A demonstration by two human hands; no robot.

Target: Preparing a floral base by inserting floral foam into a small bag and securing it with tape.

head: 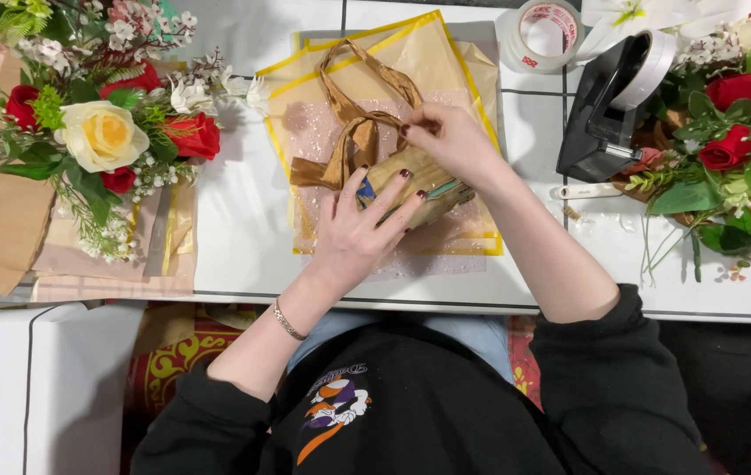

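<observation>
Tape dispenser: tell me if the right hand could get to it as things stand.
Probably yes. The right hand pinches the gold ribbon, and bare white table lies between it and the black tape dispenser; nothing blocks the way.

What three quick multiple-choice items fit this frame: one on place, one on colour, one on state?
1. Where is the tape dispenser?
A. right of the hands
B. left of the bouquet
C. on the floor

2. What colour is the ribbon?
A. blue
B. golden brown
C. white

3. What is the left hand doing?
A. hanging off the table
B. resting flat on the wrapped bundle
C. holding scissors

Answers: 1 A, it stands on the table past the right hand. 2 B, the loops show a satin gold-brown. 3 B, its spread fingers press on the bundle over the yellow-edged sheets.
</observation>
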